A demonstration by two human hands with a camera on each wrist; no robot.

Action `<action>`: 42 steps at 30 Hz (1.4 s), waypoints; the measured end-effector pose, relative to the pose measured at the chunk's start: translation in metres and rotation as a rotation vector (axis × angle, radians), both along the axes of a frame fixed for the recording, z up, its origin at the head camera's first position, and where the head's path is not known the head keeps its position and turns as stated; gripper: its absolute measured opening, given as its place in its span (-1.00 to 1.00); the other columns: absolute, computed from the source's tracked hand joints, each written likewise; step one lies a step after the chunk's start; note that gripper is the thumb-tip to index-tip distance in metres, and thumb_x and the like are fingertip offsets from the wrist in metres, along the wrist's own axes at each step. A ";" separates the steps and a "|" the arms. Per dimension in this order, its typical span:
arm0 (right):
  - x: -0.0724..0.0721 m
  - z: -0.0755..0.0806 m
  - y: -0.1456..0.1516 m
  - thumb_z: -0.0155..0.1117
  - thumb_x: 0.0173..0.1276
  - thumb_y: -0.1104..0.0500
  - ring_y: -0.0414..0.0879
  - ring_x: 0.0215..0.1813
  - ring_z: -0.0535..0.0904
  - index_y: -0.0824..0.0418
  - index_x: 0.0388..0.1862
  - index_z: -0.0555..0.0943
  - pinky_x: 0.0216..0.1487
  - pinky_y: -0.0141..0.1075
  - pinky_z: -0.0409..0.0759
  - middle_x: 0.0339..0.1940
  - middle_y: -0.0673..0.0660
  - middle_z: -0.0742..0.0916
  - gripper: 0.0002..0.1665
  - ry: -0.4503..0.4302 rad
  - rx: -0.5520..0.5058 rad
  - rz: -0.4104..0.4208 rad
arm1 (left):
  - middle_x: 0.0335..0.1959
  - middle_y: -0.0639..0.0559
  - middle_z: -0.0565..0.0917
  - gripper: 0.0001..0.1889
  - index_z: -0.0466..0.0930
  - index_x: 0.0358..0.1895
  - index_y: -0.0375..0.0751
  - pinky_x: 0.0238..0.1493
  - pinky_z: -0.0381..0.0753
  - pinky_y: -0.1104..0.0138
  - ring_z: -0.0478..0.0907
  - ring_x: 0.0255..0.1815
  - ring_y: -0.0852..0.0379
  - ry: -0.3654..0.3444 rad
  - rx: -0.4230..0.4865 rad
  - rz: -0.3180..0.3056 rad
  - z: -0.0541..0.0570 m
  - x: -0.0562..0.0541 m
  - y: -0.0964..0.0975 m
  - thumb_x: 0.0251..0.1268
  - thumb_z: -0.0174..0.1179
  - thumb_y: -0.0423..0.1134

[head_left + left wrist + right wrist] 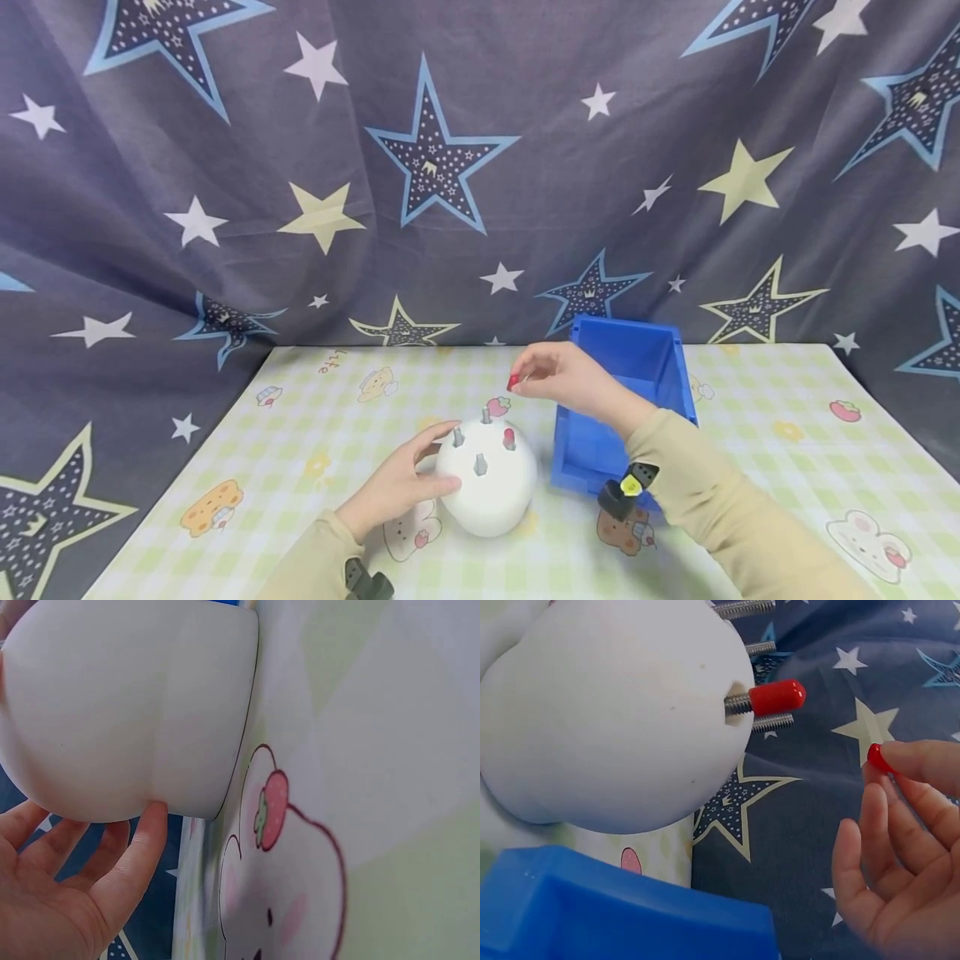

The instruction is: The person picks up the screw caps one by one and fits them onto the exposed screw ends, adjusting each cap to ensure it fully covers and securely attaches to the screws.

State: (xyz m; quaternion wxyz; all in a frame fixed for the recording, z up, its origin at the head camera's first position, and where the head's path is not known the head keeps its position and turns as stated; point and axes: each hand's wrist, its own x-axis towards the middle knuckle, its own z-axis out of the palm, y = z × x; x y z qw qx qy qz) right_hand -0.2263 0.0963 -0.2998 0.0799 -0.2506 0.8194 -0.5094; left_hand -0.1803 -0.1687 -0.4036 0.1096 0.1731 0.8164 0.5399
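A white rounded body (487,500) with a flat base stands on the table, several threaded metal bolts (481,464) sticking out of its top. One bolt wears a red cap (778,697); the others are bare. My left hand (401,483) holds the white body from its left side, thumb at the front and fingers round the back. Between thumb and fingertip, my right hand (566,379) pinches a second red cap (879,758). That hand is raised above and to the right of the bolts, apart from them.
Right of the white body, a blue plastic bin (592,450) stands beneath my right forearm; part of its inside is hidden. A checked cloth (300,517) with cartoon prints covers the table. Behind hangs a dark curtain (450,267) with stars.
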 end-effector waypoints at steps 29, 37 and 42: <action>-0.001 -0.002 -0.028 0.31 0.18 0.31 -0.16 -0.27 0.65 0.26 -0.32 0.65 -0.16 -0.32 0.64 -0.37 0.13 0.76 -0.92 0.122 0.140 0.058 | 0.43 -0.23 0.20 -0.23 0.19 0.41 -0.17 0.21 0.50 0.00 0.21 0.37 -0.31 -0.002 0.019 -0.005 0.002 0.001 0.001 0.13 0.32 -0.19; -0.001 -0.007 -0.029 0.31 0.18 0.30 -0.17 -0.25 0.65 0.24 -0.32 0.66 -0.14 -0.31 0.64 -0.38 0.10 0.76 -0.93 0.134 0.167 0.047 | 0.43 -0.24 0.20 -0.23 0.18 0.42 -0.17 0.21 0.49 -0.03 0.20 0.37 -0.33 -0.001 0.018 -0.011 0.002 0.001 0.001 0.14 0.32 -0.18; 0.000 -0.010 -0.030 0.31 0.19 0.29 -0.15 -0.22 0.66 0.24 -0.31 0.66 -0.11 -0.29 0.63 -0.36 0.10 0.76 -0.92 0.135 0.176 0.050 | 0.43 -0.25 0.20 -0.23 0.18 0.42 -0.17 0.19 0.51 -0.03 0.19 0.37 -0.35 0.003 0.014 -0.011 0.003 0.002 0.001 0.15 0.31 -0.16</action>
